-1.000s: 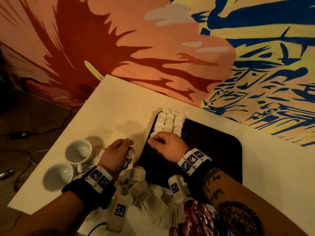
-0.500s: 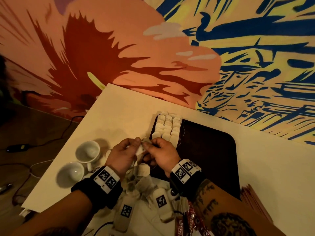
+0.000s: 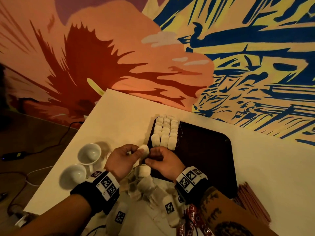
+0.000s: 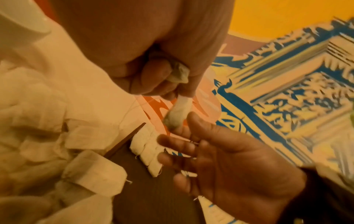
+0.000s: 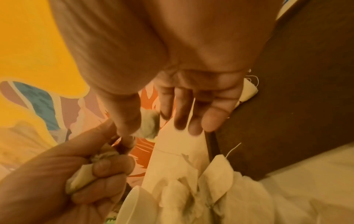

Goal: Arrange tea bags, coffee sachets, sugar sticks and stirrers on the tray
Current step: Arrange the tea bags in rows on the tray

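My left hand (image 3: 126,159) grips a small bunch of white tea bags (image 4: 178,72) in its curled fingers, just off the near left corner of the dark tray (image 3: 208,155). One tea bag (image 3: 144,148) sticks out of that fist. My right hand (image 3: 162,163) pinches this tea bag (image 5: 151,123) between thumb and forefinger, its other fingers (image 5: 208,119) straight. Three neat rows of tea bags (image 3: 164,133) lie along the tray's left side. Below my hands is a loose pile of tea bags (image 3: 144,184).
Two white cups (image 3: 89,155) (image 3: 73,176) lie on the white table (image 3: 122,120) to the left. Red coffee sachets (image 3: 192,218) sit under my right forearm. Thin red sticks (image 3: 254,206) lie at the tray's near right. The painted wall runs behind.
My right hand left the tray's rows and came back to meet my left hand. It now pinches the tea bag held out by the left.
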Available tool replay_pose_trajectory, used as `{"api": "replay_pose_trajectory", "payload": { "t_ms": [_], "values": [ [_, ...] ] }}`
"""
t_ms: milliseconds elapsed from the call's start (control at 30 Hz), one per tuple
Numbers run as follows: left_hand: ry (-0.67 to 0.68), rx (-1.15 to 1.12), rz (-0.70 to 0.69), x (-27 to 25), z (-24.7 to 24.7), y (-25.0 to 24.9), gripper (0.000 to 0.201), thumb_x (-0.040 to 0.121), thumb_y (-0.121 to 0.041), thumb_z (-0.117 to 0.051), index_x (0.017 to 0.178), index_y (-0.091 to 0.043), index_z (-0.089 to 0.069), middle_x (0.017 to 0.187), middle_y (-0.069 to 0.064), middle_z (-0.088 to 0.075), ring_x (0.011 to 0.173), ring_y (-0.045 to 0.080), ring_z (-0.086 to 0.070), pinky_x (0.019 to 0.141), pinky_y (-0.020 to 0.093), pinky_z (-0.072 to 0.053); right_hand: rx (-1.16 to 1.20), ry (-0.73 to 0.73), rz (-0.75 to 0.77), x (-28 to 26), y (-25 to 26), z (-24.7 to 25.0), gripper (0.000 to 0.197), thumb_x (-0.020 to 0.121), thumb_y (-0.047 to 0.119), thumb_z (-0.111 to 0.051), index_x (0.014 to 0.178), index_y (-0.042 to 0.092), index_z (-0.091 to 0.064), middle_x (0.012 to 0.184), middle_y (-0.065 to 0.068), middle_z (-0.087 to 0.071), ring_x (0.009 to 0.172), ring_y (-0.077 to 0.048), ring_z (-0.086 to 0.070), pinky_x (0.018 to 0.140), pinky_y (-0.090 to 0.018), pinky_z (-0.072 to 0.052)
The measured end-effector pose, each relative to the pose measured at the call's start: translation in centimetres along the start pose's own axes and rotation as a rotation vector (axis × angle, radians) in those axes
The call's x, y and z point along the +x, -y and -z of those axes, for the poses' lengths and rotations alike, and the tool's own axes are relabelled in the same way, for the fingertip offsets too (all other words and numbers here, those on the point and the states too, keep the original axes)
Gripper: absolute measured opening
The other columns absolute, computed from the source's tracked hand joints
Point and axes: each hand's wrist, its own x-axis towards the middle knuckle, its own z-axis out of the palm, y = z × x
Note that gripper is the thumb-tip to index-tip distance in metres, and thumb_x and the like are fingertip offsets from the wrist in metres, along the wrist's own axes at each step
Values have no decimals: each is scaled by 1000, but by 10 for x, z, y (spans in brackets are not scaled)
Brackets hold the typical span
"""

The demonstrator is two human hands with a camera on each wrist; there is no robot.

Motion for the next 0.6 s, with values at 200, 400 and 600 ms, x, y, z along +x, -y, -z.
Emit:
{"api": "replay_pose_trajectory", "payload": {
  "t_ms": [200, 400, 600],
  "values": [
    [176, 251, -85, 2, 0, 15, 14, 83, -43, -75, 71, -36, -73, 67, -7, -70, 55, 1, -54, 58, 18, -45, -93, 19, 192, 3, -10, 0, 31, 90, 17, -70, 117, 32, -67, 110, 9, -73, 102, -2, -67, 93, -25, -54],
    [148, 286, -18, 15, -1, 22, 3, 85, -39, -74, 86, -36, -76, 80, -17, -74, 74, -3, -65, 69, 15, -48, -130, -56, 141, 23, -18, 13, 28, 88, 15, -69, 91, 43, -63, 86, 15, -71, 78, 3, -66, 72, -14, -50],
    [76, 257, 68, 25, 5, 32, 10, 87, -34, -72, 77, -37, -74, 69, -20, -71, 66, 3, -66, 65, 25, -52, -356, -29, -60, 71, -31, 24, 8, 87, 37, -66, 86, 34, -59, 91, 9, -68, 83, -12, -63, 70, -24, -49]
  ]
}}
